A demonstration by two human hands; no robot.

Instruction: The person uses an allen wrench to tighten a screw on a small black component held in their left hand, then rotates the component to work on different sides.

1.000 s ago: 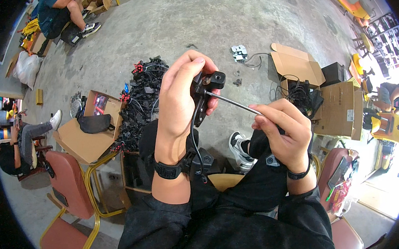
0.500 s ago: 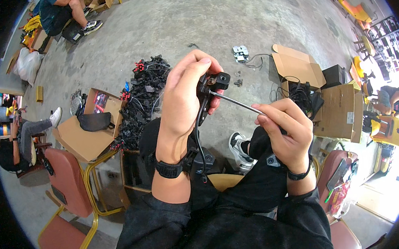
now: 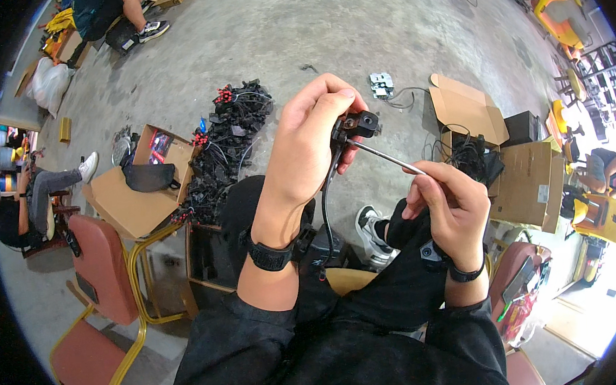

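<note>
My left hand (image 3: 313, 132) is closed round a small black device (image 3: 365, 123) with a round hole in its end block. A black cable (image 3: 327, 223) hangs from the device down past my left wrist. My right hand (image 3: 453, 201) pinches a screwdriver (image 3: 389, 158) with a thin metal shaft, its handle hidden in my palm. The shaft slants up and left, and its tip meets the device just below the block. My fingers cover the device's far side.
A pile of black parts and cables (image 3: 230, 137) lies on the floor at left, beside an open cardboard box (image 3: 129, 210). At right stands another box (image 3: 526, 186) near cables. Brown chairs (image 3: 101, 269) flank me. Two people sit at the far left.
Both hands, with the device and screwdriver, have shifted slightly right in the picture. My right fingers have altered their pinch a little. The surroundings have shifted slightly with the head view.
</note>
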